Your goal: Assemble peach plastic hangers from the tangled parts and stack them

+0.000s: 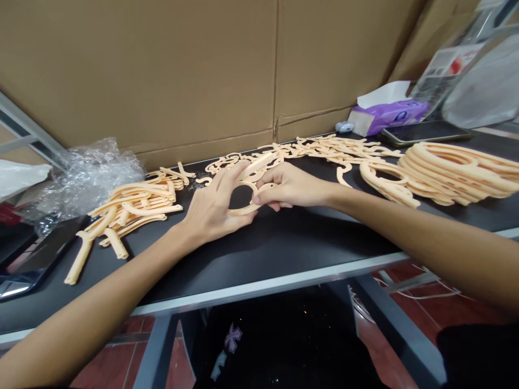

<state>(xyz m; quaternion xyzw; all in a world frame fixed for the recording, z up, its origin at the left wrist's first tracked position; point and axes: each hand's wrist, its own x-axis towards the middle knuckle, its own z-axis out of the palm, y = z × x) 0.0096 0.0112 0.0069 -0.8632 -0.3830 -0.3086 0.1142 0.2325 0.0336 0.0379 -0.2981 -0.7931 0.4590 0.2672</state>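
On the tabletop (pixel 284 254), the left hand (pixel 214 202) and right hand (pixel 292 186) clamp a peach plastic ring (pixel 242 209); a purple packet (pixel 391 116) holds tissues (pixel 383 94).

A black-topped bench (pixel 259 259) with a pale metal edge carries a stack of peach plastic oval rings (pixel 458 173), loose curved peach plastic bars (pixel 133 208), a tangle of smaller peach plastic pieces (pixel 324 151), crumpled clear bubble wrap (pixel 91 175), a purple tissue packet (pixel 389 116) and what looks like a dark smartphone (pixel 425 132).
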